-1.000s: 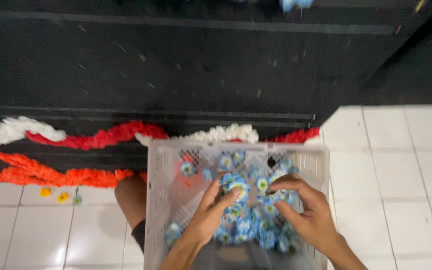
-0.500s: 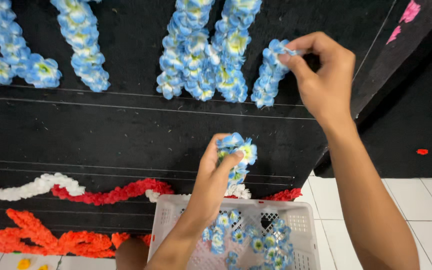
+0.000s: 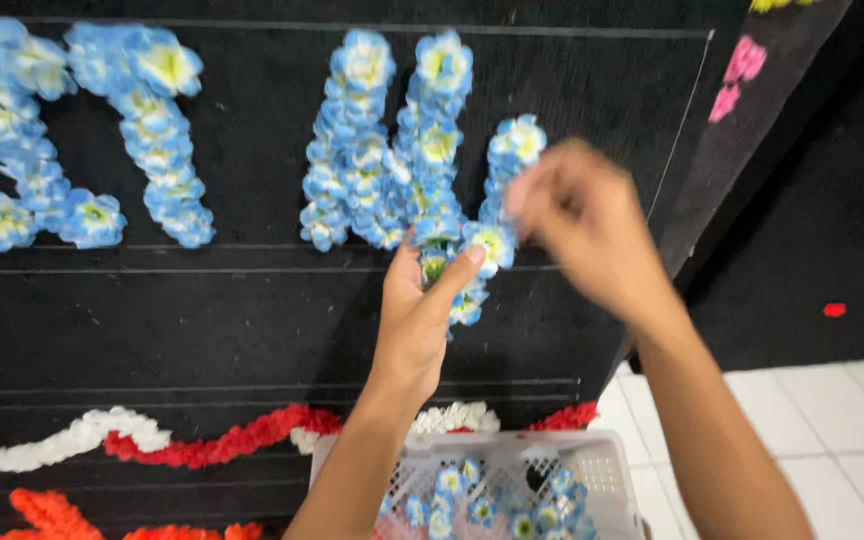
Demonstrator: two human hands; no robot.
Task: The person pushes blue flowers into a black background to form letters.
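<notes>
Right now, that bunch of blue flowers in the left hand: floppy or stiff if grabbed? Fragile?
Probably floppy: the blue flower bunch droops below the left hand, which pinches it. Likely light, since thumb and fingers alone carry it. Petals look thin, so possibly crushable. The right hand is blurred at the flower column.

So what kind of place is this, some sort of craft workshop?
Likely a decoration workshop: a black board carries rows of blue paper flowers, red and white garlands run along its foot, and a white basket of flowers sits on tiled floor.

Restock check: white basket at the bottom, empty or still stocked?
Stocked: blue flowers lie inside the white basket, showing through its open top.
</notes>
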